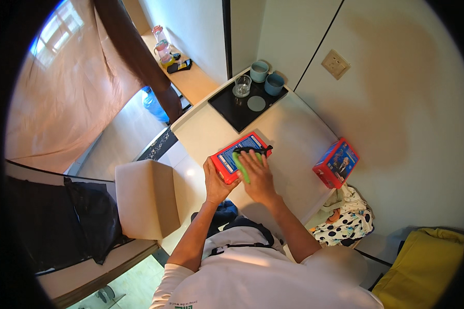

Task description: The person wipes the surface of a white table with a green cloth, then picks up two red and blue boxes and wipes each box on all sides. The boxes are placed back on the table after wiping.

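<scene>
A red box with a blue printed panel point(226, 158) is above the near left part of the white table point(290, 127). My left hand point(218, 183) grips its lower left end. On the box's upper face lies my right hand point(257, 174), pressing a green cloth point(240, 167) flat under the fingers. A black strap-like item point(251, 149) lies across the box just beyond my right fingertips; whether it is joined to the cloth I cannot tell. A second red and blue box point(337, 163) stands at the table's right edge.
A black tray point(234, 112) at the table's far corner holds a clear glass point(242, 86), two blue-grey mugs point(274, 84) and a round grey disc point(256, 103). A beige padded stool point(139, 199) stands left. Patterned fabric point(344, 226) is heaped below the right edge. A wall socket point(335, 64) is beyond.
</scene>
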A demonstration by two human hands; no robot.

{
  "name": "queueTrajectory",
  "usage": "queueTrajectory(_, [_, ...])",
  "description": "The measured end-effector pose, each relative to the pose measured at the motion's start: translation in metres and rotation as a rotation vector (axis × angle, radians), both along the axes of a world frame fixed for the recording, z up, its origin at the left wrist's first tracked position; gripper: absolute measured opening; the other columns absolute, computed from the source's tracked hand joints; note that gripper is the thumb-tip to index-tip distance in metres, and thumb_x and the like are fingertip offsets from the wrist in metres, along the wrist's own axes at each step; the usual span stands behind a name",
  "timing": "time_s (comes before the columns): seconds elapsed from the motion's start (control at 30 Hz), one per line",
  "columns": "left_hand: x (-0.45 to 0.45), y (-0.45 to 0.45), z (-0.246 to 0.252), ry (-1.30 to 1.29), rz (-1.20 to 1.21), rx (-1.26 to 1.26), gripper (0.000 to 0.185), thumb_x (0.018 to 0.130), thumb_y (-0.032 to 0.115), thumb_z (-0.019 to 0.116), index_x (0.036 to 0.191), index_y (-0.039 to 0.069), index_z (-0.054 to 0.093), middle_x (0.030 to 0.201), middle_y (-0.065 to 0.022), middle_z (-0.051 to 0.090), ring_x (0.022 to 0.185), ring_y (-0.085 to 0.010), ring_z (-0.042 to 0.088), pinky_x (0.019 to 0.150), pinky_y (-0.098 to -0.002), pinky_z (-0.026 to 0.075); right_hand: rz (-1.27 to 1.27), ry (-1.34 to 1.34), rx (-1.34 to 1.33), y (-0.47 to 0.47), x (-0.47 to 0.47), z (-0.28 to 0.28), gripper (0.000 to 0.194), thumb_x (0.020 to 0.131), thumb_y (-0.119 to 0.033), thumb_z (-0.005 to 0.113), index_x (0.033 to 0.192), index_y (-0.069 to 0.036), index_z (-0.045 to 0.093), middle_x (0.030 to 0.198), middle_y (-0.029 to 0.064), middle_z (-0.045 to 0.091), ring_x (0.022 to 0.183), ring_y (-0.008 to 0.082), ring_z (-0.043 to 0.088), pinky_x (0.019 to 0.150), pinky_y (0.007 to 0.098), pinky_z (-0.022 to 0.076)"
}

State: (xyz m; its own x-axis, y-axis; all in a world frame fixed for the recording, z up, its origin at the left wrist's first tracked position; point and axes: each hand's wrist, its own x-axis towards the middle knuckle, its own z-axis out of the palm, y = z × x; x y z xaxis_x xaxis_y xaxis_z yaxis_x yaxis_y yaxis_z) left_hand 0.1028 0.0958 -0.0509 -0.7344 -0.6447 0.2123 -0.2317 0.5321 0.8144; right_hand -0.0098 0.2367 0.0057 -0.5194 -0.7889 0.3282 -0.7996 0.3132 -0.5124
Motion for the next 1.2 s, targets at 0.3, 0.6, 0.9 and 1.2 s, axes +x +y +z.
queueTrajectory(0.3, [0.039, -0.006, -0.040, -0.032, 0.006, 0.031, 0.097, 0.077, 0.032, 0.087, 0.156, 0.001, 0.039, 0.141, -0.0224, 0.052, 0.133, -0.0445, 0.049, 0.114, -0.0495, 0.044, 0.240, 0.152, 0.165, -0.014, 0.039, -0.024, 0.060, 0.102, -0.035, 0.063, 0.152, -0.002, 0.056, 0.164, 0.0166, 0.048, 0.155, 0.0398, 0.039, 0.127, 0.0650, 0.0204])
queueTrajectory(0.6, [0.038, 0.001, -0.026, -0.017, 0.033, 0.173, 0.111, 0.064, 0.023, 0.098, 0.154, 0.005, 0.035, 0.138, -0.0208, 0.048, 0.131, -0.0413, 0.054, 0.109, -0.0494, 0.051, -0.184, 0.116, 0.369, -0.022, -0.053, -0.034, 0.075, 0.102, -0.045, 0.066, 0.160, -0.003, 0.046, 0.171, 0.0186, 0.037, 0.158, 0.0436, 0.031, 0.127, 0.0679, 0.0187])
queueTrajectory(0.9, [0.046, -0.006, -0.054, -0.105, -0.009, -0.150, 0.095, 0.090, 0.039, 0.076, 0.164, 0.003, 0.029, 0.153, -0.0282, 0.042, 0.136, -0.0492, 0.050, 0.110, -0.0511, 0.050, 0.228, 0.167, 0.251, -0.053, 0.048, -0.028, 0.077, 0.100, -0.048, 0.067, 0.159, -0.003, 0.049, 0.171, 0.0168, 0.038, 0.158, 0.0424, 0.033, 0.127, 0.0635, 0.0214])
queueTrajectory(1.2, [0.044, -0.001, -0.033, -0.167, 0.023, 0.048, 0.131, 0.063, 0.038, 0.099, 0.164, 0.007, 0.021, 0.152, -0.0214, 0.043, 0.138, -0.0442, 0.053, 0.104, -0.0518, 0.056, -0.141, 0.208, 0.408, -0.045, -0.042, -0.033, 0.078, 0.105, -0.050, 0.060, 0.162, 0.000, 0.041, 0.173, 0.0193, 0.033, 0.159, 0.0457, 0.027, 0.127, 0.0648, 0.0210])
